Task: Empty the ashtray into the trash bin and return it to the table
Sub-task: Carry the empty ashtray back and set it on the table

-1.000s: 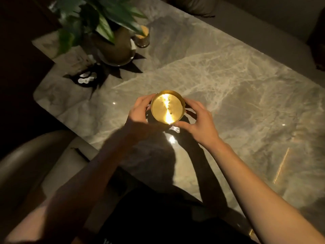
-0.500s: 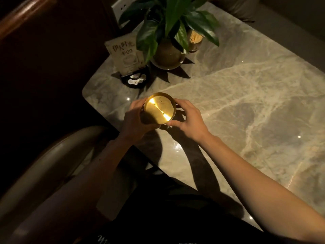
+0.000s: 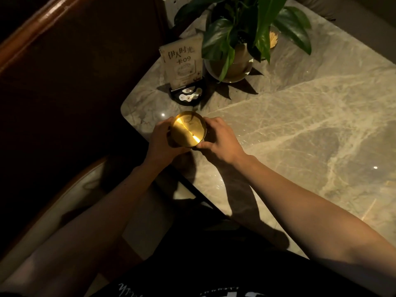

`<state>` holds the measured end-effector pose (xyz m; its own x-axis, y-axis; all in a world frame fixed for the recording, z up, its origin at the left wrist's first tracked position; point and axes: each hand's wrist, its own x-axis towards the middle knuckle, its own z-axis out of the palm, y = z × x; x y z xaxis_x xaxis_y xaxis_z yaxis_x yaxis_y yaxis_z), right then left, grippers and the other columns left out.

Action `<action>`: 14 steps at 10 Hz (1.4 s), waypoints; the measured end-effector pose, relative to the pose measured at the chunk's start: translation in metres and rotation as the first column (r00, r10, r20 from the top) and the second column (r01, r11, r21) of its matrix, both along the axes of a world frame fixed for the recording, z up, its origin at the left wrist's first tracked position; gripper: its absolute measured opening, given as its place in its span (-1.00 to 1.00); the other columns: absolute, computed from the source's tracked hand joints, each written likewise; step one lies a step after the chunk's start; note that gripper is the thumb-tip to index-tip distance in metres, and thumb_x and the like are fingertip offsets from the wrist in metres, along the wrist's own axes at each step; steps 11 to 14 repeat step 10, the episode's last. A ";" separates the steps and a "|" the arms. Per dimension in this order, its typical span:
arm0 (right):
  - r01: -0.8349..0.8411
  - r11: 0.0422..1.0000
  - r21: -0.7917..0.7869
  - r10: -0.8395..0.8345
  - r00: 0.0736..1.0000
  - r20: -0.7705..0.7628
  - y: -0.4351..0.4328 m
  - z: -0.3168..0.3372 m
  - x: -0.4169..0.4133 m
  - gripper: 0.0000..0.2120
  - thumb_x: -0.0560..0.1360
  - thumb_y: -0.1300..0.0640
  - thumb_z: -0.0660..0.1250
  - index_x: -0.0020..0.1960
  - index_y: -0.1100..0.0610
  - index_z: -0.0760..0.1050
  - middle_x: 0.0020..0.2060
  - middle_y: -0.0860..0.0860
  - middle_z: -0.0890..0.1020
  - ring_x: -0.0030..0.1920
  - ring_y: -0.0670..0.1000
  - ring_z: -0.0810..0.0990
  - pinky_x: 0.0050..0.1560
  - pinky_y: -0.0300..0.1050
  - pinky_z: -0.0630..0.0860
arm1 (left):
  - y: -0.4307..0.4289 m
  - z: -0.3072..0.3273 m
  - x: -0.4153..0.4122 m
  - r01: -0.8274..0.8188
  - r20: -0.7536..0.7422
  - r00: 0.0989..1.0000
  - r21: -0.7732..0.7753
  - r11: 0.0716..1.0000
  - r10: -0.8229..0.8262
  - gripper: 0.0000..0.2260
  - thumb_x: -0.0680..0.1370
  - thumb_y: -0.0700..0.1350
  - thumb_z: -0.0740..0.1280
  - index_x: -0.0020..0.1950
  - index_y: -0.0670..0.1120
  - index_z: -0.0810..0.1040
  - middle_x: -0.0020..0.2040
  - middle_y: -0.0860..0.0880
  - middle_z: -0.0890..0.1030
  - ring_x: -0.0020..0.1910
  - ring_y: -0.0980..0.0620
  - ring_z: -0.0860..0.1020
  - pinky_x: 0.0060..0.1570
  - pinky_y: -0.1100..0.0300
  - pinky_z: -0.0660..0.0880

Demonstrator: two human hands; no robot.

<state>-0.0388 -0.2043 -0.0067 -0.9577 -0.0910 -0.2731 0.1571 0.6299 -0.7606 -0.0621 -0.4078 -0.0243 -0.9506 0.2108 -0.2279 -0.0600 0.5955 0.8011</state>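
Both hands, left (image 3: 162,142) and right (image 3: 218,140), grip clamped on the brass ashtray (image 3: 188,131) at frame centre; next, carrying it level to the unseen bin.

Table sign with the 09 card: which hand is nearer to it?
Left. The left hand grips the ashtray just below the table sign; the right hand holds its other side, slightly farther off.
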 end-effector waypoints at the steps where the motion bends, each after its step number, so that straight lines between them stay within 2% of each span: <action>1: -0.019 0.999 0.028 0.019 1.000 0.020 -0.011 -0.006 -0.005 -0.19 0.32 0.06 0.56 0.46 0.18 0.28 0.23 0.09 0.45 0.26 0.04 0.43 0.25 -0.27 0.28 | -0.006 -0.003 -0.002 -0.033 0.013 0.999 -0.020 0.999 0.033 -0.17 0.22 -0.16 0.64 0.42 -0.15 0.35 0.35 -0.14 0.40 0.27 0.03 0.41 0.08 0.50 0.35; 2: -0.034 0.999 0.040 0.033 0.999 0.032 -0.017 -0.008 -0.010 -0.18 0.32 0.07 0.56 0.47 0.19 0.27 0.25 0.09 0.44 0.28 0.05 0.42 0.26 -0.30 0.25 | -0.010 -0.006 -0.005 -0.044 0.002 0.999 -0.030 0.999 0.044 -0.18 0.23 -0.14 0.64 0.41 -0.13 0.35 0.34 -0.14 0.42 0.28 -0.02 0.43 0.12 0.41 0.37; 3: -0.052 0.997 0.053 0.050 0.998 0.032 -0.022 -0.010 -0.017 -0.18 0.32 0.08 0.56 0.47 0.19 0.27 0.26 0.10 0.44 0.30 0.05 0.42 0.27 -0.32 0.23 | -0.014 -0.010 -0.008 -0.055 0.022 0.998 -0.038 0.998 0.055 -0.15 0.23 -0.08 0.63 0.44 -0.11 0.33 0.37 -0.14 0.42 0.34 -0.07 0.42 0.28 0.07 0.41; 4: -0.062 0.996 0.067 0.060 0.997 0.039 -0.023 -0.011 -0.020 -0.19 0.33 0.09 0.56 0.47 0.20 0.26 0.27 0.10 0.43 0.30 0.06 0.41 0.28 -0.30 0.23 | -0.015 -0.013 -0.009 -0.055 0.037 0.998 -0.032 0.998 0.056 -0.16 0.24 -0.06 0.63 0.45 -0.09 0.33 0.38 -0.13 0.43 0.36 -0.07 0.41 0.31 0.01 0.40; 7: -0.066 0.993 0.094 0.062 0.997 0.047 -0.023 -0.023 -0.017 -0.24 0.38 0.09 0.51 0.47 0.21 0.25 0.31 0.14 0.44 0.33 0.14 0.42 0.38 -0.07 0.32 | -0.007 -0.013 -0.007 -0.069 0.077 0.994 -0.063 0.996 0.074 -0.15 0.29 -0.12 0.61 0.49 -0.17 0.28 0.43 -0.18 0.39 0.41 -0.10 0.37 0.32 0.16 0.30; 8: -0.062 0.994 0.086 0.056 0.996 0.067 -0.021 -0.024 -0.014 -0.23 0.39 0.09 0.51 0.48 0.23 0.23 0.34 0.16 0.43 0.36 0.14 0.40 0.41 -0.06 0.30 | -0.006 -0.011 -0.006 -0.064 0.062 0.996 -0.093 0.994 0.070 -0.12 0.29 -0.12 0.60 0.50 -0.19 0.23 0.43 -0.19 0.37 0.43 -0.12 0.34 0.38 0.08 0.31; 9: -0.064 0.993 0.095 0.058 0.997 0.058 -0.013 -0.012 -0.001 -0.28 0.45 0.06 0.45 0.49 0.24 0.21 0.38 0.17 0.40 0.39 0.14 0.37 0.43 -0.08 0.25 | 0.000 0.008 0.003 -0.063 -0.004 0.998 -0.140 0.988 0.063 -0.09 0.30 -0.09 0.60 0.52 -0.18 0.19 0.46 -0.21 0.30 0.41 -0.01 0.30 0.33 0.20 0.28; 10: -0.038 0.994 0.104 0.038 0.999 0.000 0.000 -0.005 0.012 -0.36 0.50 0.05 0.39 0.47 0.24 0.25 0.36 0.18 0.43 0.37 0.15 0.40 0.41 -0.07 0.27 | 0.012 0.020 0.014 -0.086 -0.108 0.991 -0.109 0.990 0.074 -0.19 0.34 -0.08 0.56 0.49 -0.17 0.25 0.43 -0.20 0.32 0.34 0.04 0.32 0.26 0.25 0.31; 14: -0.038 0.994 0.104 0.038 0.999 0.000 0.000 -0.005 0.012 -0.36 0.50 0.05 0.39 0.47 0.24 0.25 0.36 0.18 0.43 0.37 0.15 0.40 0.41 -0.07 0.27 | 0.012 0.020 0.014 -0.086 -0.108 0.991 -0.109 0.990 0.074 -0.19 0.34 -0.08 0.56 0.49 -0.17 0.25 0.43 -0.20 0.32 0.34 0.04 0.32 0.26 0.25 0.31</action>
